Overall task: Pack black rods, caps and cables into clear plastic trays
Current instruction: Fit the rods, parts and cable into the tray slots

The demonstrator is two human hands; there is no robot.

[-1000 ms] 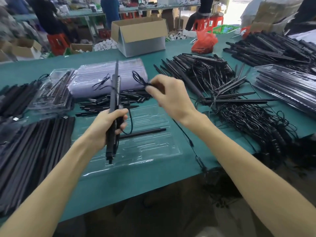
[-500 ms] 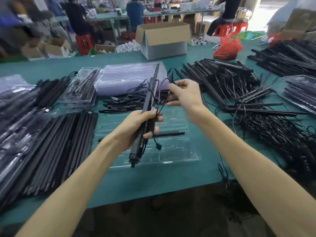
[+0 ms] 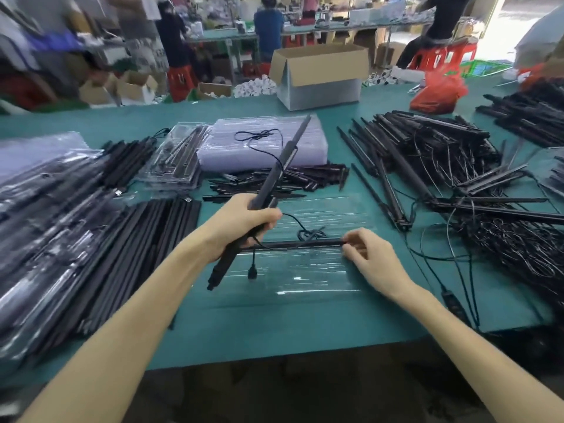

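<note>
The right hand (image 3: pixel 370 259) has dropped from beside the raised rod to the 3 o'clock end of the clear plastic tray (image 3: pixel 320 276). The small coil of thin black cable (image 3: pixel 308 233) it pinched before now lies on the tray. Its bent fingertips (image 3: pixel 348 249) touch the end of a long black rod (image 3: pixel 293 244) lying crosswise in the tray; whether they pinch it cannot be told.

The left hand (image 3: pixel 244 222) is clenched round a second long black rod (image 3: pixel 283 161), tilted from 7 o'clock up to 1 o'clock above the tray, with a black plug (image 3: pixel 252 272) dangling beneath the hand.

On the green table (image 3: pixel 274 337), a heap of short black caps (image 3: pixel 305 178) sits at the tray's 12 o'clock, with a stack of empty clear trays (image 3: pixel 232 154) just beyond. Loose black rods (image 3: pixel 427 148) are piled at 2 o'clock, tangled black cables (image 3: pixel 518 248) lie at 3 o'clock, and filled trays (image 3: pixel 91 227) at 9 o'clock.
</note>
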